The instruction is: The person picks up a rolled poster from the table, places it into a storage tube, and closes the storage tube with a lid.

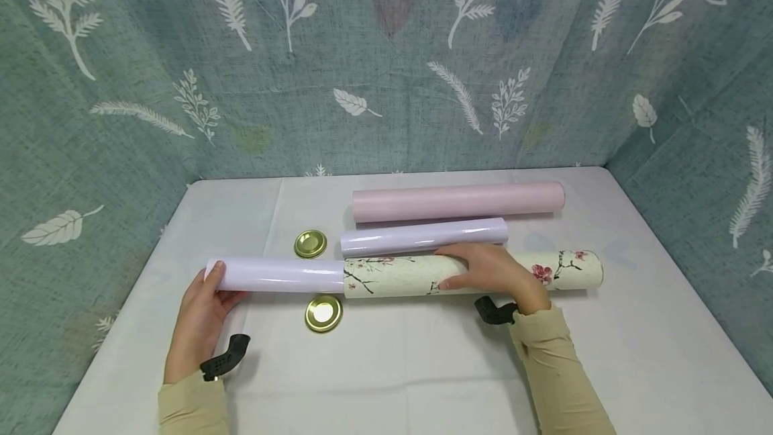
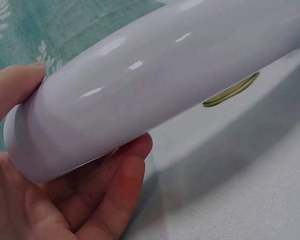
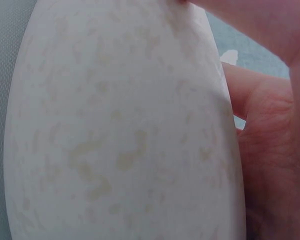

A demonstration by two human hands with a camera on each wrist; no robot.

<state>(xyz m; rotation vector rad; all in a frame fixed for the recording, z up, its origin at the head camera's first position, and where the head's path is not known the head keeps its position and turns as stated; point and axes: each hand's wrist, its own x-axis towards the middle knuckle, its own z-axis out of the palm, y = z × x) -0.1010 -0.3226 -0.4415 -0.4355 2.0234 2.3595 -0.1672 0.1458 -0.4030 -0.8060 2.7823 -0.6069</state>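
My left hand [image 1: 198, 321] grips the left end of a glossy lavender roll [image 1: 278, 275], thumb on one side and fingers curled beneath, as the left wrist view shows. The roll's right end meets the left end of a cream roll [image 1: 392, 278] printed with dark branches and pink blossoms. The two lie in one line, and the lavender one looks slightly narrower at the joint. Around the middle of the blossom roll, my right hand [image 1: 492, 268] holds on with thumb and fingers spread to either side. In the right wrist view, the cream surface [image 3: 120, 120] fills most of the picture.
Behind the joined pair lie a shorter lavender roll [image 1: 417, 237] and, farther back, a pink roll [image 1: 459, 203]. One gold lid [image 1: 311, 244] sits behind the held lavender roll, another gold lid [image 1: 323, 314] in front. Patterned curtains [image 1: 392, 86] enclose the white table [image 1: 362, 381].
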